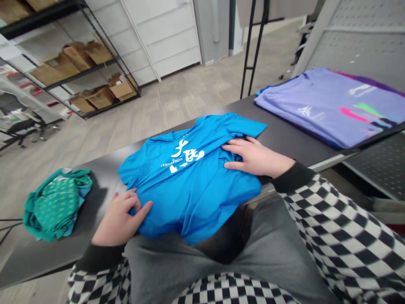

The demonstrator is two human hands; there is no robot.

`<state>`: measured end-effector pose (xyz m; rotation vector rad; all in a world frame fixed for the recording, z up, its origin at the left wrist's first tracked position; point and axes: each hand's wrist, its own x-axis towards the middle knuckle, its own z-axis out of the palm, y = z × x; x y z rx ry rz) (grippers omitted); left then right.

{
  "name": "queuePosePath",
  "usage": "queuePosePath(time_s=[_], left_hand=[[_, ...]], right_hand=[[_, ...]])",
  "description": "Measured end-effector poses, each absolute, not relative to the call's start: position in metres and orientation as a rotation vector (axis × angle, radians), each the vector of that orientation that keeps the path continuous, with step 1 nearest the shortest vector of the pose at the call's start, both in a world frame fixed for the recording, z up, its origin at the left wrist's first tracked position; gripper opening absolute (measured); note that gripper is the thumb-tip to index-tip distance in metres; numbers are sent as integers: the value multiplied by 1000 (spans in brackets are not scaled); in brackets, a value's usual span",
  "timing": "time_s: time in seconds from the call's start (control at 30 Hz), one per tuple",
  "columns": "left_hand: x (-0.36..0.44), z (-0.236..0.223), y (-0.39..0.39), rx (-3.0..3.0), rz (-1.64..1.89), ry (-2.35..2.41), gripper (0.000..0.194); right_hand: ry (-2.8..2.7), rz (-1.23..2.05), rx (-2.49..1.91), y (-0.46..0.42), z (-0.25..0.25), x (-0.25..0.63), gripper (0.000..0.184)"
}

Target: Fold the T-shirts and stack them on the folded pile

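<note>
L hand (118, 215): on the blue tee's L side, w/ thumb out on the cloth & apart from the curled index; can't tell if any fabric is pinched.
R hand (251, 156): palm down, fingers spread w/ gaps btwn them, tips on the tee nr its R sleeve; not clamped on anything.
Blue tee (202, 198): under both hands, mid-table, front up, roughly spread; collar at far side, creases across the body, lower part hanging over the near edge.
White print (191, 156): on tee's chest, lg. brush-style characters + sm. lettering, partly lost in a fold.
Checkered sleeves (341, 219): blk/wht, w/ dark cuffs, on both arms.
Grey cloth (278, 245): over the person's lap, just below the tee.
Dark table (294, 133): long, runs L to R under the clothes.
Green bundle (57, 204): L end of table, crumpled, lt. dots, apart from tee.
Lavender tee (284, 101): R end, flat atop a stack w/ other colors peeking out; pink, green & blk marks on it.
Metal rack (79, 76): beyond table, far L, w/ brown boxes (53, 69) etc. on its shelves.
White cabinet (167, 33): R of rack, vs. back wall.
Pegboard panel (370, 25): upper R, behind the stack.
</note>
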<state>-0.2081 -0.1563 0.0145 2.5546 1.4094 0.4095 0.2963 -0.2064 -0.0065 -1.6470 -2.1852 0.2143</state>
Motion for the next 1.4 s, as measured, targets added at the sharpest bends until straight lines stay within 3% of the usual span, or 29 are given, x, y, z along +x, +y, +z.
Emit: queuePosePath(time_s=[0.17, 0.23, 0.3, 0.43, 0.63, 0.73, 0.9, 0.97, 1.07, 1.17, 1.3, 1.4], left_hand=[[-222, 18, -161, 2533, 434, 1481, 20], [-211, 19, -168, 2548, 445, 1357, 30], [-197, 19, -176, 2566, 430, 1230, 39], [-173, 21, -191, 2605, 409, 1100, 43], [-162, 33, -187, 2582, 540, 993, 26], [-170, 28, -163, 2594, 642, 1181, 37], [-195, 3, -134, 2571, 363, 1411, 88], [-201, 0, -134, 2577, 330, 1373, 88], [-199, 11, -133, 2588, 487, 1366, 66], [-190, 35, -112, 2616, 606, 1379, 52], [-169, 53, -53, 2633, 450, 1272, 63], [-151, 38, -2, 2593, 333, 1212, 80]], right_hand=[[-2265, 463, -1513, -207, 4, 314, 91], [-2269, 543, -1487, -209, 9, 326, 96], [-2250, 598, -1496, -213, 16, 336, 87], [-2132, 611, -1612, -226, 32, 334, 46], [-1950, 110, -1712, -230, 37, 280, 38], [-2131, 159, -1629, -228, 24, 269, 44], [-2293, 321, -1693, -245, 15, 278, 85], [-2296, 286, -1711, -255, 21, 282, 81], [-2241, 203, -1729, -257, 40, 288, 60], [-2102, 31, -1779, -228, 61, 298, 50], [-2095, 1, -1836, -150, 71, 308, 47], [-2270, 143, -1811, -93, 53, 310, 50]])
